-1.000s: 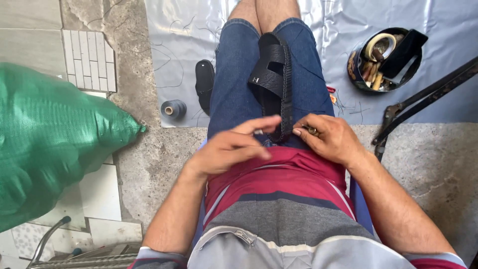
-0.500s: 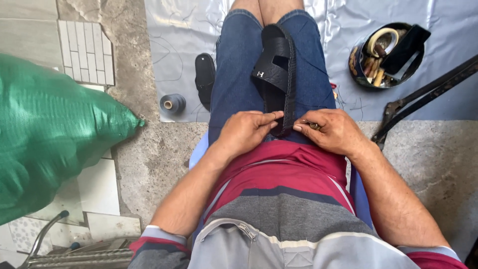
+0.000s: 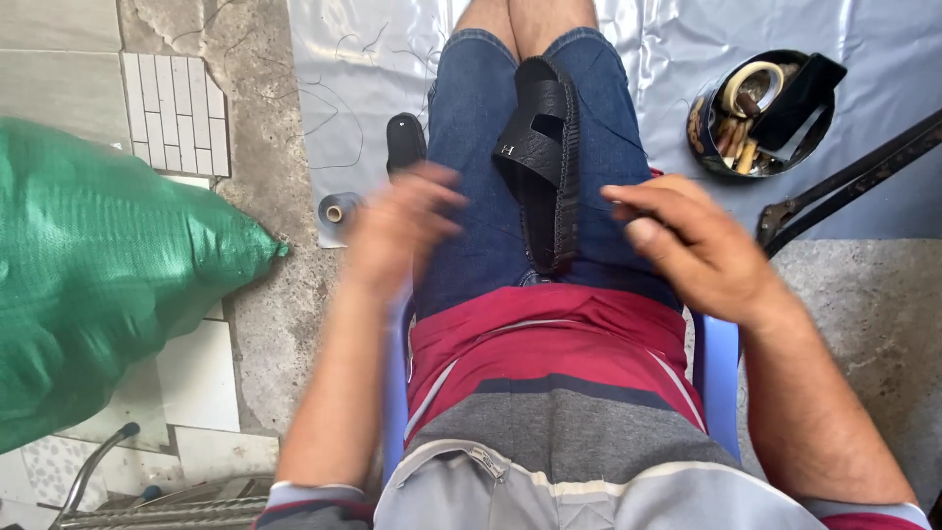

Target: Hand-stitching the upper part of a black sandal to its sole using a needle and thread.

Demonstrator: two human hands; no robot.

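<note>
One black sandal (image 3: 546, 167) lies on the lap between both hands; left hand (image 3: 397, 231) blurred, fingers unclear; right hand (image 3: 692, 245) fingers loosely curled, holding nothing visible.

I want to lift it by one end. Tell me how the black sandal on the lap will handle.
The black sandal looks fairly light: open straps on a thin sole. It will probably flex rather than stay rigid, since it lies draped along the thigh. Its stitched edge looks textured, so likely not slippery. Neither the left hand nor the right hand holds it.
</note>
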